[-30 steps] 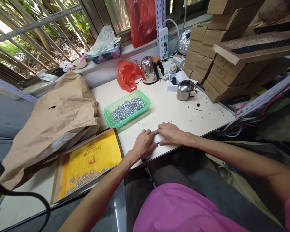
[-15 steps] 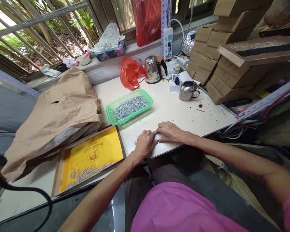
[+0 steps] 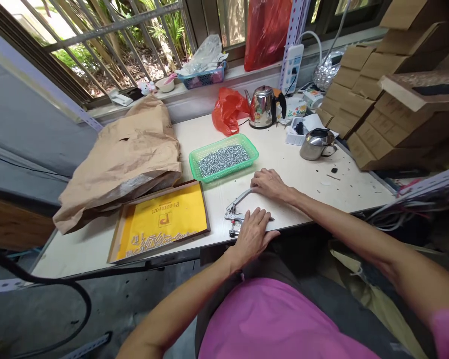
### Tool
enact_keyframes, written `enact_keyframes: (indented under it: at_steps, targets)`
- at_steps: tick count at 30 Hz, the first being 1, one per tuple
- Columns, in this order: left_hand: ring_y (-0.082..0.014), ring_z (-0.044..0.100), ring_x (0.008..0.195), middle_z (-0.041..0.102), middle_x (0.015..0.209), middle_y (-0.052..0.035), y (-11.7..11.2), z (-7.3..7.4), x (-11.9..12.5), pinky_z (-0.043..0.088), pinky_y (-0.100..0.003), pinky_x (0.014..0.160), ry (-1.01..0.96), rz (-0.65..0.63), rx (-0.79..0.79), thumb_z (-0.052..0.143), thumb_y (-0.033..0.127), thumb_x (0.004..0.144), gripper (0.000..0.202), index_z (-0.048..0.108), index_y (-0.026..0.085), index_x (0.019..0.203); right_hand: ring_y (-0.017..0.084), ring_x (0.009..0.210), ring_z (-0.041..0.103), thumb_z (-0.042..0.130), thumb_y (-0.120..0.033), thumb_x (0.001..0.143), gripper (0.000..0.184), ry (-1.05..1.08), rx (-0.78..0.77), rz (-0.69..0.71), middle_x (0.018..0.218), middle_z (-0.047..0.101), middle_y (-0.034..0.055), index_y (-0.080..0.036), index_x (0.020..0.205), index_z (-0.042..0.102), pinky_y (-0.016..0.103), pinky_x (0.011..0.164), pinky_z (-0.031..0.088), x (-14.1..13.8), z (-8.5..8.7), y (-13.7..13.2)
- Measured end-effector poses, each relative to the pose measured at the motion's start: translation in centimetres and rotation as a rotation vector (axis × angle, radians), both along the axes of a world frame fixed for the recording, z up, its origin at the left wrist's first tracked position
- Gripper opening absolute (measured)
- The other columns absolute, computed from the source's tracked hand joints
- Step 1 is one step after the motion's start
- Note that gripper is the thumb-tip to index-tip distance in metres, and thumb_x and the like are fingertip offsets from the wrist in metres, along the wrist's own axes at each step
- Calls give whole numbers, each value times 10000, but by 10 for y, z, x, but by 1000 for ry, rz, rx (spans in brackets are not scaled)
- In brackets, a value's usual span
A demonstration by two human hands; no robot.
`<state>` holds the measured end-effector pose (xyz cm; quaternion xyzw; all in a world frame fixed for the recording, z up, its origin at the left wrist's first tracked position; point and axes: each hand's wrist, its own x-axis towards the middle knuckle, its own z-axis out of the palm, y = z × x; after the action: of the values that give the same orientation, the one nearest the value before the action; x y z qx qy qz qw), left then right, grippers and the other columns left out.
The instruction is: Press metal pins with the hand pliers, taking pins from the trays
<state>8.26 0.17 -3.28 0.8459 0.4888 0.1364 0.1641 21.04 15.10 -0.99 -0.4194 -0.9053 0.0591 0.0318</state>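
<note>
A small metal hand press tool (image 3: 235, 212) lies near the front edge of the white table (image 3: 303, 179). My left hand (image 3: 252, 234) rests flat on the table's front edge with fingers spread, touching the tool's base. My right hand (image 3: 269, 183) lies on the table just past the tool, fingers curled over the end of its raised lever. Behind them stands a green plastic basket (image 3: 223, 158) full of small silver metal parts. To the left, a framed yellow tray (image 3: 160, 222) holds several of the same parts along its near edge.
A crumpled brown paper sack (image 3: 125, 154) fills the table's left. At the back stand an orange bag (image 3: 229, 109), a steel kettle (image 3: 262, 106), a steel cup (image 3: 316, 143) and stacked cardboard boxes (image 3: 374, 99). Loose wires (image 3: 415, 199) hang at the right.
My hands have drawn apart and uncovered the tool: the left slid back to the table edge, the right moved toward the basket. The camera has swung to the left.
</note>
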Motion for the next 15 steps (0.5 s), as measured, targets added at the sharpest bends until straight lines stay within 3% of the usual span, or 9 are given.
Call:
enact_keyframes:
  at_steps: [2, 4, 6, 8, 11, 15]
  targets:
    - [-296, 365, 1384, 498, 1410, -152, 2, 0, -2, 273, -520, 1136, -26, -13, 4, 438, 479, 942, 518, 451, 155, 1347, 271, 1044, 483, 524, -295, 916, 241, 17, 17, 49, 1103, 608, 120, -189, 1053, 690, 394, 839, 345, -13, 8, -5]
    - [-307, 378, 1371, 496, 1407, -160, 4, -2, -4, 279, -516, 1130, -47, -33, 17, 448, 483, 936, 535, 456, 145, 1351, 259, 1057, 472, 535, -270, 907, 252, 41, 20, 235, 1146, 592, 105, -224, 1107, 679, 374, 829, 345, -28, 15, -18]
    - [-315, 416, 1340, 516, 1385, -158, 2, -6, -3, 303, -504, 1116, -54, -48, 12, 465, 476, 929, 524, 482, 154, 1342, 258, 1065, 456, 563, -271, 888, 207, 40, 1, 482, 1146, 589, 85, -265, 1039, 705, 365, 812, 345, -43, 19, -36]
    - [-321, 446, 1312, 545, 1360, -141, -3, -10, -2, 325, -490, 1103, -57, -57, -10, 474, 473, 925, 516, 497, 172, 1344, 266, 1046, 450, 584, -267, 867, 145, 10, -6, 639, 1082, 599, 94, -246, 876, 727, 370, 793, 348, -56, 18, -53]
    - [-329, 432, 1322, 517, 1401, -125, -10, -16, 0, 327, -481, 1104, -67, -66, -10, 447, 514, 925, 601, 430, 163, 1413, 260, 963, 473, 598, -240, 843, 157, -15, -7, 704, 962, 607, 116, -204, 724, 693, 377, 767, 366, -69, 8, -69]
    - [-331, 439, 1316, 491, 1432, -107, -11, -20, -2, 353, -473, 1090, -23, -73, 22, 387, 595, 919, 684, 376, 164, 1451, 259, 940, 531, 552, -203, 863, 163, 126, -62, 733, 936, 640, 100, -236, 774, 684, 395, 777, 413, -80, -10, -71]
